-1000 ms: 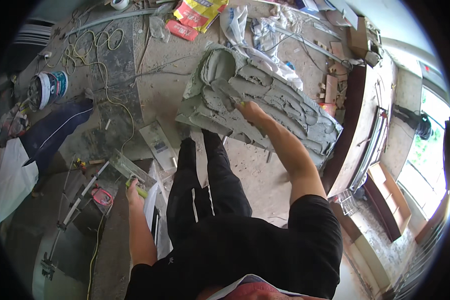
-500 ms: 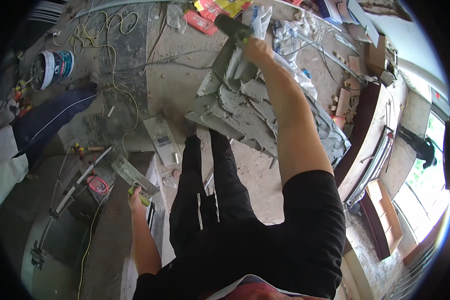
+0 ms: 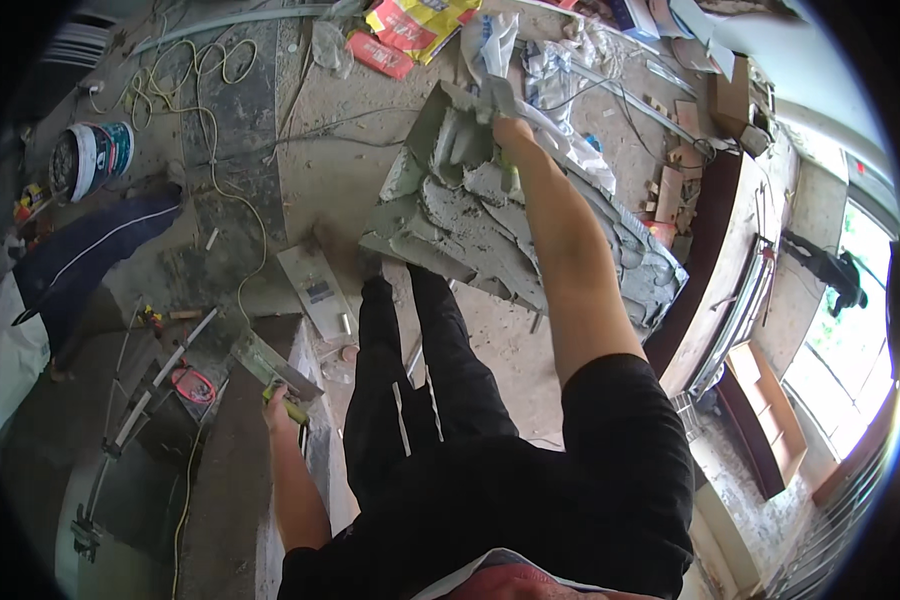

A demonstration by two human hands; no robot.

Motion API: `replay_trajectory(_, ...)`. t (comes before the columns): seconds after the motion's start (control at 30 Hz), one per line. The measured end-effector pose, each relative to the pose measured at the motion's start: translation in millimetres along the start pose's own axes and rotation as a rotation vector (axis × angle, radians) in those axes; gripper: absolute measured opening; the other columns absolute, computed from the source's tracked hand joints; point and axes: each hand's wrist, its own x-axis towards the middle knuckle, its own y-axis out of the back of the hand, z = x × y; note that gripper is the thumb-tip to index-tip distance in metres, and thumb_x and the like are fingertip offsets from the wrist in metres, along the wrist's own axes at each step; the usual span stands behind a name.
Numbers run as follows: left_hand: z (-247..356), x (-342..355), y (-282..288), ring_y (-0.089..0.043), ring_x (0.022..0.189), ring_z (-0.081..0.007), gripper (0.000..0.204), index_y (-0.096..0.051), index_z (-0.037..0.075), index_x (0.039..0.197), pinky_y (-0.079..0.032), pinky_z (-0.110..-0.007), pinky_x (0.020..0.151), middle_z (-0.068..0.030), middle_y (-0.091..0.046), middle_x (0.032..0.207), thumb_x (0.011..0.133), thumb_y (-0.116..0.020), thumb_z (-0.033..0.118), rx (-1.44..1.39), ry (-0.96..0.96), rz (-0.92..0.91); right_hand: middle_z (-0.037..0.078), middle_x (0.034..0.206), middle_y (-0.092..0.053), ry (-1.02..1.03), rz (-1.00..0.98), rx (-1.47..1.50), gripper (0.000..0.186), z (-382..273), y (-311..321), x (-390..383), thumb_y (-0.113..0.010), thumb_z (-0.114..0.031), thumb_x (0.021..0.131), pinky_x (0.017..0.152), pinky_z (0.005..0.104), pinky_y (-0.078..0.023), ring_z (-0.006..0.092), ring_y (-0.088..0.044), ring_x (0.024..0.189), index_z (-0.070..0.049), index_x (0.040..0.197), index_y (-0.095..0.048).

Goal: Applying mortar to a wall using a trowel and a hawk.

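Observation:
My right hand (image 3: pixel 512 132) is stretched far forward, closed round the greenish handle of a trowel. Its grey blade (image 3: pixel 497 94) is at the far end of a large tilted board (image 3: pixel 398 192) spread with thick, ridged grey mortar (image 3: pixel 480 215). Whether the blade touches the mortar I cannot tell. My left hand (image 3: pixel 278 405), low and to the left, grips the green handle of a flat plastering trowel (image 3: pixel 262 356). That trowel's plate is smeared with grey and sits beside the corner of a ledge.
Another person's dark-trousered leg (image 3: pixel 95 245) is at the left, near a mortar-smeared bucket (image 3: pixel 98 160). A yellow cable (image 3: pixel 210 130) loops across the floor. Red and yellow bags (image 3: pixel 420 28) and white plastic sheeting (image 3: pixel 560 85) lie beyond the board. A flat panel (image 3: pixel 315 290) lies by my feet.
The right trowel's blade has swung from pointing far left, away from the board, to the board's far end. My left hand still holds its trowel by the ledge; the view has shifted slightly.

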Motion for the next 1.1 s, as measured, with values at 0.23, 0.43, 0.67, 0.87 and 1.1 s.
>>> replay_trajectory(0.23,18,22,10,-0.060,0.066,-0.0144,0.023,-0.069,0.007,0.102,-0.047,-0.026,0.061,-0.0034,-0.068,0.087,0.080,-0.071,0.011,0.060,-0.058,0.044,0.016,0.077,-0.063,-0.051,-0.140,0.286,0.056,10,-16,-53,-0.051,-0.050,0.091,0.055,0.0397,-0.049,0.0277,-0.058,0.061,0.004,0.087,-0.066)
replay_trajectory(0.43,46,18,-28,-0.062,0.071,-0.0148,0.030,-0.069,0.005,0.107,-0.048,-0.025,0.066,-0.0042,-0.069,0.093,0.078,-0.072,0.010,0.214,-0.111,0.024,0.012,0.068,-0.059,-0.369,0.194,0.387,0.039,170,50,37,-0.053,-0.040,0.094,0.045,0.0410,-0.044,0.0256,-0.055,0.052,-0.004,0.085,-0.065)
replay_trajectory(0.67,42,1,-26,-0.063,0.074,-0.0160,0.031,-0.068,0.004,0.107,-0.048,-0.026,0.068,-0.0051,-0.069,0.094,0.078,-0.071,0.011,0.236,-0.150,0.012,0.004,0.058,-0.050,-0.181,-0.011,0.829,0.053,177,25,-93,-0.060,-0.058,0.092,0.041,0.0328,-0.038,0.0175,-0.045,0.045,-0.009,0.073,-0.058)
replay_trajectory(0.87,55,9,-32,-0.063,0.076,-0.0162,0.032,-0.067,0.004,0.109,-0.048,-0.026,0.069,-0.0054,-0.069,0.094,0.078,-0.070,0.012,0.323,-0.175,0.005,0.004,0.061,-0.049,-0.209,-0.282,1.027,0.057,156,-27,-106,-0.053,-0.063,0.093,0.041,0.0322,-0.033,0.0155,-0.039,0.045,-0.009,0.072,-0.056)
replay_trajectory(1.1,77,-14,-51,-0.062,0.076,-0.0160,0.032,-0.068,0.004,0.109,-0.047,-0.026,0.070,-0.0047,-0.069,0.094,0.078,-0.071,0.012,0.313,-0.265,0.038,0.003,0.062,-0.050,0.012,-0.664,0.494,0.058,101,-59,-151,-0.052,-0.063,0.094,0.041,0.0313,-0.033,0.0142,-0.041,0.045,-0.010,0.071,-0.056)
